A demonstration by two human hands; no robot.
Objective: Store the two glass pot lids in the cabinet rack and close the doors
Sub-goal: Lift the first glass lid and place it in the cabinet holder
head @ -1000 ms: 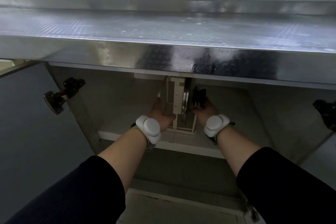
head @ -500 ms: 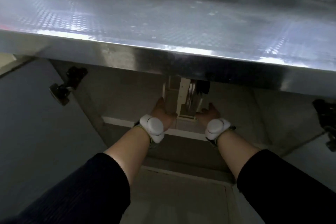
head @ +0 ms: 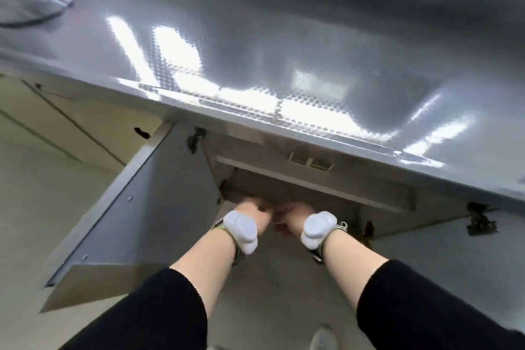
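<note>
Two hands reached toward an open cabinet under a shiny metal counter.

From the head camera, the picture was blurry. The left hand [head: 254, 209] and the right hand [head: 294, 216] were close together, just in front of the dark cabinet opening [head: 312, 193]. Nothing could be seen in either hand, but the fingers were too smeared to tell if they were spread or curled. Each wrist wore a white band, and both arms had black sleeves. The left cabinet door [head: 147, 207] stood wide open, and the right door [head: 454, 247] was open too. One glass pot lid [head: 31, 0] lay flat on the steel counter [head: 284, 51], far off at the top left, well apart from the hands. A white rack [head: 311, 163] peeked out just under the counter edge; no lid could be made out in it.
</note>
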